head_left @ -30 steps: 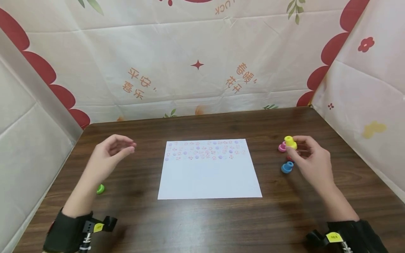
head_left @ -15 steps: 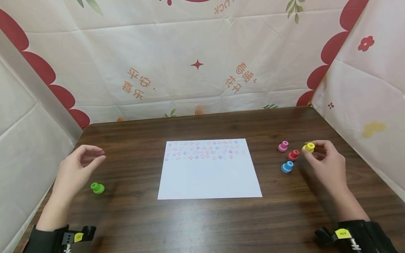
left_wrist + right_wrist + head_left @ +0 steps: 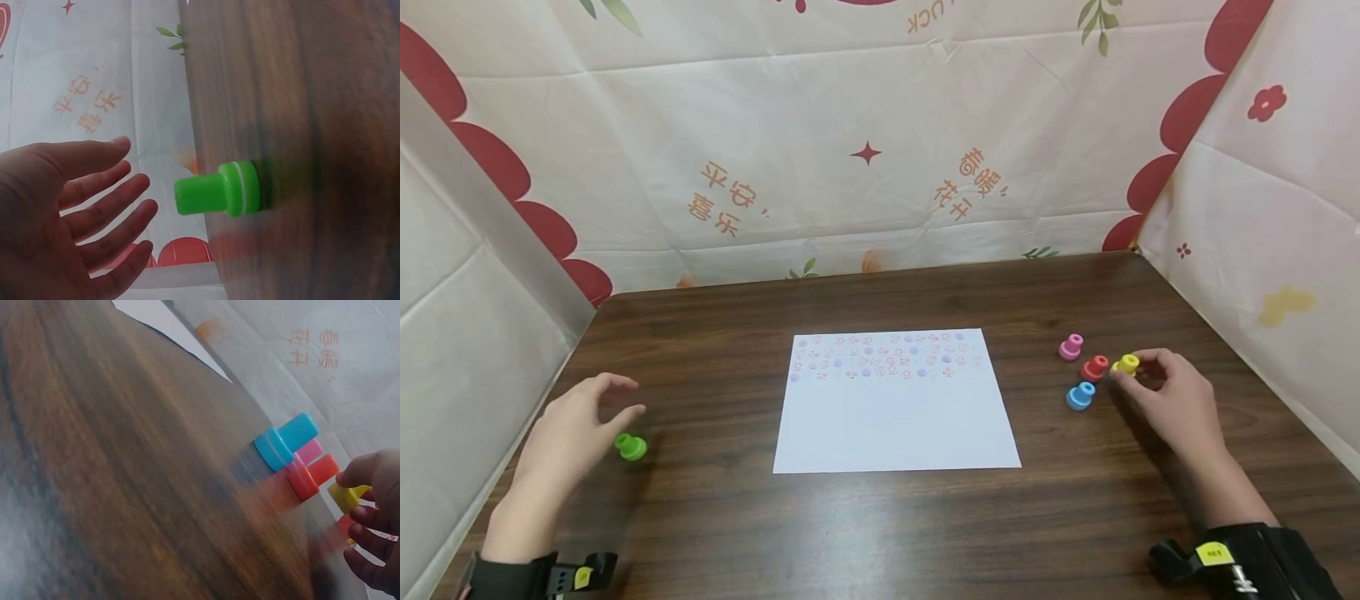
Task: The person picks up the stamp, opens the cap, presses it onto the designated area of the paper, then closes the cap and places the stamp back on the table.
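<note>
My right hand (image 3: 1183, 408) pinches a yellow toy stamp (image 3: 1127, 364) between thumb and fingers, low at the table beside a red stamp (image 3: 1095, 368). Whether the yellow one touches the wood is hard to tell. Close by stand a blue stamp (image 3: 1081, 397) and a pink stamp (image 3: 1071, 347), handles up. On the far left, my left hand (image 3: 561, 442) hovers with spread fingers next to a green stamp (image 3: 632, 448). In the left wrist view, a gap shows between those fingertips and the upright green stamp (image 3: 219, 190).
A white sheet of paper (image 3: 895, 425) lies mid-table, with rows of small red and purple prints on its upper part. The dark wooden table (image 3: 880, 533) meets a patterned cloth (image 3: 865, 100) at the back and sides.
My left hand has moved left and down toward the green stamp. My right hand has carried the yellow stamp rightward, away from over the others, then lowered it beside the red one.
</note>
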Demonstrator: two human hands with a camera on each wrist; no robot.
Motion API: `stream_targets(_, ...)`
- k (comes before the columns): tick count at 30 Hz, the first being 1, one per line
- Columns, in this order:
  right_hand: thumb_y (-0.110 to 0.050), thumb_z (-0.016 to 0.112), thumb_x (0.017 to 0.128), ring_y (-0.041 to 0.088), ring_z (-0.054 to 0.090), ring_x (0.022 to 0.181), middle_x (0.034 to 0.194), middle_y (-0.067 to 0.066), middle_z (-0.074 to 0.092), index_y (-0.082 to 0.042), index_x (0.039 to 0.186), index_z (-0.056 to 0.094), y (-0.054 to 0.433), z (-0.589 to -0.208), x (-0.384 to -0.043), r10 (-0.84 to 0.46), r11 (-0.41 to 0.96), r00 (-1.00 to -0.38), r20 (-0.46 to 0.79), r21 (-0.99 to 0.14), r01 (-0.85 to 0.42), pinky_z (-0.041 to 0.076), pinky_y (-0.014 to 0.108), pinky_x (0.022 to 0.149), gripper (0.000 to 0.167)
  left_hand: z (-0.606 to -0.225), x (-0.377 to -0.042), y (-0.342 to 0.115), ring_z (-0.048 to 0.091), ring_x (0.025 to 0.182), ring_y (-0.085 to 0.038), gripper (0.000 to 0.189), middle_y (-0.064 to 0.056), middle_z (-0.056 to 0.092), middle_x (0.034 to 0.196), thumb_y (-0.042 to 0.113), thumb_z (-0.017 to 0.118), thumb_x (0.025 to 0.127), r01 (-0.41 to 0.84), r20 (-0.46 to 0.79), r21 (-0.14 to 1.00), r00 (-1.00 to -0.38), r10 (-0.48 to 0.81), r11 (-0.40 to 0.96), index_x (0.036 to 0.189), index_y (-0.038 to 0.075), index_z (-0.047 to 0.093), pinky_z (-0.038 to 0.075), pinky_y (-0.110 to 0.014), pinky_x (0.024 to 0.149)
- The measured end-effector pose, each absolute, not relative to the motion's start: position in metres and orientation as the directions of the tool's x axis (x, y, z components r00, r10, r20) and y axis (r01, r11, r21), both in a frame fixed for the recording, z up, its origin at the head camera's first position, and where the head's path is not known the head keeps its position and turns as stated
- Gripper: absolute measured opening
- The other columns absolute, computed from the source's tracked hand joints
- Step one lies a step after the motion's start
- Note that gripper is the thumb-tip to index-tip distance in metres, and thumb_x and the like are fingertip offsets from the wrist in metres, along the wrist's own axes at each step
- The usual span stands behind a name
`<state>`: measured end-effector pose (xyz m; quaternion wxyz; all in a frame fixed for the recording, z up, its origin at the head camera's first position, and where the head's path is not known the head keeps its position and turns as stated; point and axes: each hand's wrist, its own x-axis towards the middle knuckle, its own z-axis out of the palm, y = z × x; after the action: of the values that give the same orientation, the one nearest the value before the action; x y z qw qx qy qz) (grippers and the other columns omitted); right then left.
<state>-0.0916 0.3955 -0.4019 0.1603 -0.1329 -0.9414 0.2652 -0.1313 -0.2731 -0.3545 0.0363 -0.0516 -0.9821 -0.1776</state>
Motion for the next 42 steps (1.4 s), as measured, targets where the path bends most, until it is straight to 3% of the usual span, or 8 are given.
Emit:
stream_targets(6,-0.032,0.066,0.096,0.044,0.058,0.099,0.112,0.032,0.06,0.008,0.121,0.058,0.397,-0.405,-0.091,0.319,0.836,-0.925,0.208,-0.521,0.171,0.046,0.046,0.076,0.048,-0.36,-0.131,-0.281,0.052,0.119,-0.053,0.047,-0.03,0.057,0.131,0.031,0.07,0.092,0.11,-0.003,0.282,-0.993,0.116,0.953,0.128,0.004,0.059,0.047,-0.062,0.082)
stream_targets(13,-0.031,0.067,0.095,0.042,0.058,0.097,0.11,0.031,0.062,0.008,0.119,0.059,0.398,-0.405,-0.091,0.305,0.849,-0.933,0.189,-0.498,0.177,0.043,0.041,0.072,0.046,-0.366,-0.132,-0.287,0.053,0.116,-0.053,0.054,-0.031,0.055,0.132,0.037,0.074,0.087,0.105,-0.074,0.242,-0.989,0.126,0.965,0.129,0.006,0.059,0.047,-0.062,0.082)
stream_targets(21,-0.032,0.066,0.096,0.045,0.057,0.099,0.112,0.033,0.061,0.009,0.122,0.057,0.399,-0.406,-0.091,0.304,0.855,-0.939,0.159,-0.48,0.195,0.045,0.057,0.078,0.049,-0.369,-0.129,-0.29,0.057,0.112,-0.051,0.047,-0.029,0.057,0.13,0.037,0.075,0.087,0.12,-0.098,0.233,-0.984,0.146,0.965,0.124,0.01,0.064,0.048,-0.061,0.08)
stream_targets(26,-0.034,0.065,0.096,0.046,0.057,0.1,0.113,0.034,0.061,0.009,0.123,0.056,0.4,-0.406,-0.091,0.299,0.859,-0.942,0.149,-0.473,0.198,0.045,0.058,0.08,0.052,-0.367,-0.129,-0.289,0.056,0.112,-0.053,0.048,-0.03,0.057,0.129,0.037,0.075,0.088,0.104,-0.13,0.227,-0.982,0.136,0.968,0.125,0.009,0.062,0.047,-0.061,0.079)
stream_targets(31,-0.043,0.062,0.097,0.047,0.056,0.103,0.115,0.034,0.061,0.007,0.125,0.056,0.402,-0.404,-0.089,0.297,0.851,-0.945,0.139,-0.487,0.196,0.044,0.059,0.081,0.058,-0.367,-0.127,-0.289,0.055,0.112,-0.055,0.041,-0.032,0.057,0.127,0.026,0.076,0.086,0.116,-0.109,0.204,-0.984,0.14,0.972,0.121,0.008,0.064,0.048,-0.063,0.079)
stream_targets(37,-0.049,0.055,0.098,0.044,0.056,0.104,0.116,0.032,0.061,0.006,0.126,0.055,0.401,-0.403,-0.088,0.322,0.834,-0.937,0.134,-0.508,0.214,0.045,0.056,0.081,0.062,-0.367,-0.123,-0.287,0.067,0.09,-0.038,0.028,-0.02,0.068,0.102,0.011,0.075,0.085,0.138,-0.045,0.215,-0.988,0.151,0.967,0.112,0.008,0.068,0.05,-0.054,0.068)
stream_targets(42,-0.049,0.053,0.099,0.045,0.056,0.106,0.117,0.031,0.061,0.006,0.125,0.056,0.401,-0.401,-0.087,0.333,0.83,-0.928,0.166,-0.519,0.204,0.043,0.057,0.083,0.06,-0.365,-0.121,-0.286,0.066,0.076,-0.024,0.02,-0.012,0.071,0.089,0.005,0.07,0.087,0.114,-0.055,0.231,-0.99,0.13,0.966,0.107,0.007,0.07,0.048,-0.043,0.058)
